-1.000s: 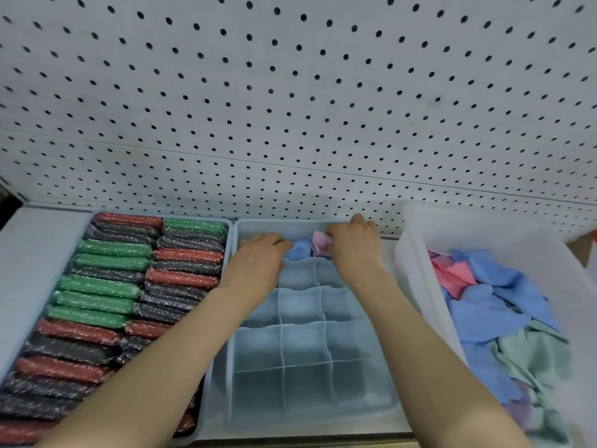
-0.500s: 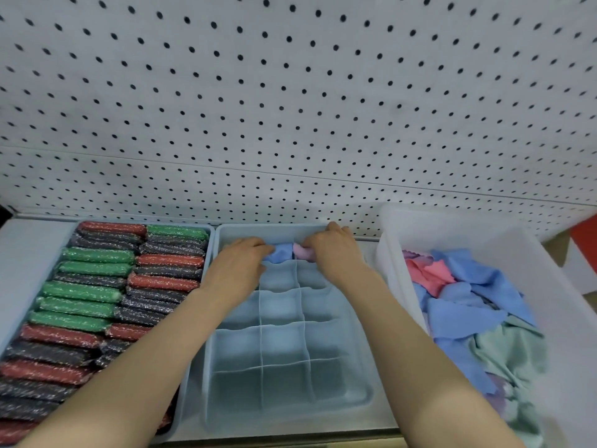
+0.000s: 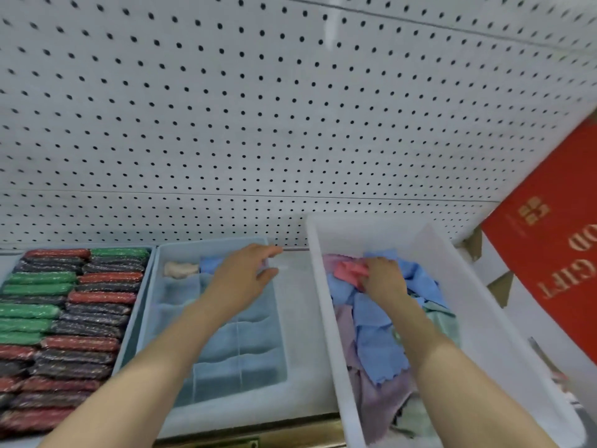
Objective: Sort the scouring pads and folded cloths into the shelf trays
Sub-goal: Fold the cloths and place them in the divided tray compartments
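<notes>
A divided blue tray [image 3: 151,305] sits in the middle of the shelf. Its back row holds a cream folded cloth [image 3: 179,269] and a blue folded cloth [image 3: 209,264]. My left hand [image 3: 243,277] hovers over the tray's back right compartments with relaxed fingers, holding nothing. To the right stands a white bin [image 3: 326,286] with a loose heap of blue, pink, purple and green cloths. My right hand [image 3: 384,277] reaches into that bin and grips a pink cloth [image 3: 349,272] near its back. On the left, a tray of scouring pads [image 3: 64,318] in green, red and black fills the shelf.
A white pegboard wall [image 3: 258,124] rises right behind the trays. A red gift box [image 3: 555,253] leans at the right beyond the bin. The shelf's front edge [image 3: 252,434] runs along the bottom.
My right hand left the divided tray's back row and moved right into the white bin, taking hold of a pink cloth. My left hand shifted right over the tray. The view swung right.
</notes>
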`<state>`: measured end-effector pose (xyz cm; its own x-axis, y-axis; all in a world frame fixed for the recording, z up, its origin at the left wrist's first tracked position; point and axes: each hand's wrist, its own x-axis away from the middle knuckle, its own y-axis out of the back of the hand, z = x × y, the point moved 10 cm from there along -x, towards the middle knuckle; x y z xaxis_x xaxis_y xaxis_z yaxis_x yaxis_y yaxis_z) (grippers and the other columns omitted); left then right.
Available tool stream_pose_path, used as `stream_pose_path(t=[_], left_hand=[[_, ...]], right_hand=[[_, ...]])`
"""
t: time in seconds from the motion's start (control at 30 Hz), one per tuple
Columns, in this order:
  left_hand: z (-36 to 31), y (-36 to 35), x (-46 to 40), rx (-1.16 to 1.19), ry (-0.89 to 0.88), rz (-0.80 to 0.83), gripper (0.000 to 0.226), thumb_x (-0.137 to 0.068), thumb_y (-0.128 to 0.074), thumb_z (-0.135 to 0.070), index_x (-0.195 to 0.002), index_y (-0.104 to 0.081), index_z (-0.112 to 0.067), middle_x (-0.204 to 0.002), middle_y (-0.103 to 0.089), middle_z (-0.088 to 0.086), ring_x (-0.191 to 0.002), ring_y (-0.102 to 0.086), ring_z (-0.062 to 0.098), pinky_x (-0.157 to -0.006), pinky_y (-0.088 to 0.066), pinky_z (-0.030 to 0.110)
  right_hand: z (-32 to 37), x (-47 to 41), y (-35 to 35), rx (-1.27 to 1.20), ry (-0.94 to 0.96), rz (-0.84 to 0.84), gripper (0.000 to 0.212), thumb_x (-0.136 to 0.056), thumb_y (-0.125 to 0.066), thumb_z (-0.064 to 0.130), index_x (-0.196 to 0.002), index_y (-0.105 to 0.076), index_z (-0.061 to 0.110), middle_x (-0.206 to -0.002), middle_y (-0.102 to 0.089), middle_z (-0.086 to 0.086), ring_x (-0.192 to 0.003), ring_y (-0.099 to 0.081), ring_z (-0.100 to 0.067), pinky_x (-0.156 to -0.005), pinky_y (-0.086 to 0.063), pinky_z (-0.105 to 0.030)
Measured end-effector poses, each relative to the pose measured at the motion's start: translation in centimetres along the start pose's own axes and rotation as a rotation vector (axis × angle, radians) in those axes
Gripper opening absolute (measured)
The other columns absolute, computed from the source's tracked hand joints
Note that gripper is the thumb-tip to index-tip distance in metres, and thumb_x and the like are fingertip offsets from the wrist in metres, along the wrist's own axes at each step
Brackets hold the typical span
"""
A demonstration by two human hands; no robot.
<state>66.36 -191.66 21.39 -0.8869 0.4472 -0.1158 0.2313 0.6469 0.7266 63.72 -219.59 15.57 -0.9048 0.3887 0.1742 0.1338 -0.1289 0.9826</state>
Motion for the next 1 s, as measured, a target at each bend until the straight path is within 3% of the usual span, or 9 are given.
stream_pose_path(t=[0.1, 0.2, 0.33, 0.4, 0.53, 0.7, 0.8, 0.87, 1.0], left_hand=[[-1.1, -0.2, 0.3, 0.035, 0.010, -0.022, 0.036, -0.092, -0.064, -0.017, -0.127, -0.061, -0.023, -0.112, -0.060, -0.007, -0.102, -0.060, 0.017, -0.089, -0.045, 0.026], [-2.9, 0.7, 0.0, 0.154, 0.005, -0.087, 0.040, -0.092, -0.065, -0.021, -0.130, -0.058, -0.028, -0.120, -0.060, -0.009, -0.107, -0.058, 0.012, -0.096, -0.049, 0.037], [-7.2, 2.7, -0.9, 0.390, -0.002, -0.121, 0.076, -0.068, -0.073, -0.061, -0.136, -0.043, -0.043, -0.127, -0.054, -0.027, -0.116, -0.050, -0.009, -0.094, -0.045, 0.018], [-8.6, 3.5, -1.5, 0.496, 0.046, -0.093, 0.098, -0.055, -0.076, -0.068, -0.140, -0.032, -0.047, -0.131, -0.049, -0.032, -0.119, -0.046, -0.012, -0.088, -0.040, 0.010], [-8.6, 6.2, -1.7, 0.642, 0.189, -0.116, 0.124, -0.049, -0.084, -0.056, -0.151, -0.017, -0.040, -0.137, -0.045, -0.015, -0.128, -0.044, 0.004, -0.098, -0.041, 0.025], [-7.3, 8.9, 0.5, 0.978, 0.222, -0.060, 0.058, -0.065, -0.087, -0.028, -0.116, -0.066, -0.010, -0.110, -0.074, 0.006, -0.105, -0.068, 0.023, -0.094, -0.054, 0.040], [-6.3, 11.5, 1.9, 1.064, 0.218, -0.224, 0.042, -0.067, -0.080, -0.026, -0.102, -0.070, -0.007, -0.098, -0.076, 0.008, -0.089, -0.073, 0.021, -0.073, -0.059, 0.031], [-5.9, 13.1, 2.7, 1.048, 0.192, -0.318, 0.021, -0.076, -0.077, -0.018, -0.094, -0.071, -0.008, -0.088, -0.077, 0.006, -0.079, -0.073, 0.019, -0.064, -0.058, 0.028], [-5.1, 16.3, 4.5, 0.892, 0.175, -0.431, 0.006, -0.084, -0.073, -0.021, -0.084, -0.074, -0.015, -0.080, -0.075, 0.000, -0.073, -0.069, 0.014, -0.065, -0.057, 0.027]], right_hand=[[-0.7, -1.5, 3.2, -0.438, -0.009, -0.137, 0.025, -0.096, -0.055, 0.023, -0.086, -0.064, 0.002, -0.078, -0.065, -0.014, -0.077, -0.059, -0.030, -0.067, -0.043, -0.036], [0.3, -0.5, 8.8, -0.886, 0.092, -0.198, 0.024, -0.093, -0.059, 0.028, -0.086, -0.062, 0.005, -0.073, -0.056, -0.003, -0.070, -0.045, -0.018, -0.064, -0.036, -0.031], [5.4, 3.3, 16.0, -1.065, 0.430, -0.148, 0.030, -0.090, -0.065, 0.036, -0.086, -0.068, 0.007, -0.068, -0.049, -0.005, -0.066, -0.040, -0.014, -0.063, -0.031, -0.031], [8.1, 5.5, 18.5, -1.143, 0.566, -0.071, 0.017, -0.092, -0.068, 0.029, -0.086, -0.072, 0.014, -0.065, -0.054, -0.003, -0.061, -0.042, -0.012, -0.060, -0.035, -0.028], [11.9, 8.8, 21.4, -1.292, 0.776, 0.104, 0.011, -0.091, -0.065, 0.022, -0.085, -0.073, 0.021, -0.066, -0.057, 0.003, -0.059, -0.045, -0.009, -0.057, -0.039, -0.019], [14.1, 9.3, 21.6, -1.354, 0.783, 0.175, 0.017, -0.095, -0.061, 0.031, -0.088, -0.073, 0.021, -0.077, -0.057, 0.001, -0.069, -0.048, -0.011, -0.064, -0.041, -0.025], [15.8, 9.8, 20.4, -1.321, 0.748, 0.232, 0.037, -0.089, -0.066, 0.045, -0.096, -0.069, 0.009, -0.080, -0.059, -0.002, -0.071, -0.052, -0.012, -0.063, -0.045, -0.026], [17.1, 10.5, 20.1, -1.221, 0.773, 0.189, 0.031, -0.080, -0.076, 0.035, -0.101, -0.069, 0.013, -0.079, -0.067, 0.005, -0.067, -0.057, -0.008, -0.059, -0.047, -0.020], [18.6, 11.2, 20.9, -1.207, 0.759, 0.078, 0.013, -0.080, -0.079, 0.011, -0.082, -0.066, 0.014, -0.062, -0.062, 0.010, -0.053, -0.050, -0.004, -0.050, -0.040, -0.016]])
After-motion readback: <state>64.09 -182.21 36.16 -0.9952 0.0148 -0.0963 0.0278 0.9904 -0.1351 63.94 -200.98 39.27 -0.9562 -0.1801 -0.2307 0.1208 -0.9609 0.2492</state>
